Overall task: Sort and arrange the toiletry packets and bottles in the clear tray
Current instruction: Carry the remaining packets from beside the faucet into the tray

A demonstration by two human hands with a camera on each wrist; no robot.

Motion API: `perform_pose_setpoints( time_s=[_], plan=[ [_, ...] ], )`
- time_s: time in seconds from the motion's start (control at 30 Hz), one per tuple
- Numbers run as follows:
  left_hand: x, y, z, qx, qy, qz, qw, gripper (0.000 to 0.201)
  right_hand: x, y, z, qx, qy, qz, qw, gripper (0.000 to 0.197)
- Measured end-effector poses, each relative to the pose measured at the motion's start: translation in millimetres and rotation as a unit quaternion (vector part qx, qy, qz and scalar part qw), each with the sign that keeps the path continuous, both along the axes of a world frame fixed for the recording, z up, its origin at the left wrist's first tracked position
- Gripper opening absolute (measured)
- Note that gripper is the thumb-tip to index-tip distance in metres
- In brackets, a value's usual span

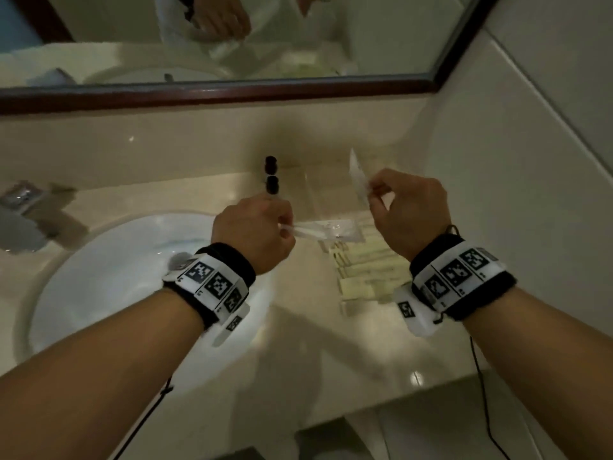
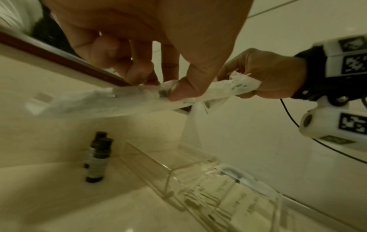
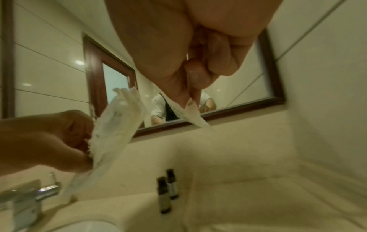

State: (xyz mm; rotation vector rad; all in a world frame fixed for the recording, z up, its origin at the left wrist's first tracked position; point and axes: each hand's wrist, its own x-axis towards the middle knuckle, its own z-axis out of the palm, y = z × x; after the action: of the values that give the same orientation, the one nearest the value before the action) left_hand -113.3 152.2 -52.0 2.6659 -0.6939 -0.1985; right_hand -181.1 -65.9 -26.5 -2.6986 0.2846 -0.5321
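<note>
My left hand (image 1: 285,227) pinches one end of a long clear-white packet (image 1: 326,231), which reaches to the right over the clear tray (image 1: 316,194); the left wrist view shows thumb and fingers (image 2: 178,89) closed on that packet (image 2: 111,102). Over the tray's far right part, my right hand (image 1: 373,189) pinches a thin white packet (image 1: 357,172) that points up and away, and its tip (image 3: 195,117) shows below the fingers. Cream packets (image 1: 371,267) lie in rows in the tray's near part. Two small dark bottles (image 1: 271,175) stand on the counter left of the tray.
A white sink basin (image 1: 116,277) lies at the left under my left forearm, with a chrome faucet (image 1: 23,207) behind it. A wood-framed mirror (image 1: 232,38) runs along the back wall. A tiled wall (image 1: 530,161) stands close on the right.
</note>
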Motion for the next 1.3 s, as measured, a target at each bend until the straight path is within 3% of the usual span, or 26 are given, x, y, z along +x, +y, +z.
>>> perform_pose_setpoints(
  time_s=[0.23, 0.53, 0.8, 1.1, 1.3],
  plan=[
    [-12, -50, -26, 0.040, 0.036, -0.015, 0.998, 0.006, -42, -72, -53, -0.050, 0.130, -0.051, 0.989, 0.010],
    [-8, -50, -41, 0.049, 0.043, 0.028, 0.997, 0.006, -19, -74, -113, -0.082, 0.284, 0.092, 0.951, 0.022],
    [-1, -47, -53, 0.054, 0.038, 0.037, 0.997, 0.005, 3, -62, -135, -0.087, 0.290, 0.118, 0.946, 0.023],
    [3, -75, -56, 0.061, 0.058, 0.012, 0.996, 0.005, -12, -70, -122, -0.021, 0.276, 0.084, 0.957, 0.034],
    [1, -107, -54, 0.067, 0.076, -0.028, 0.994, 0.009, -38, -95, -109, 0.017, 0.214, -0.044, 0.976, 0.031]
  ],
)
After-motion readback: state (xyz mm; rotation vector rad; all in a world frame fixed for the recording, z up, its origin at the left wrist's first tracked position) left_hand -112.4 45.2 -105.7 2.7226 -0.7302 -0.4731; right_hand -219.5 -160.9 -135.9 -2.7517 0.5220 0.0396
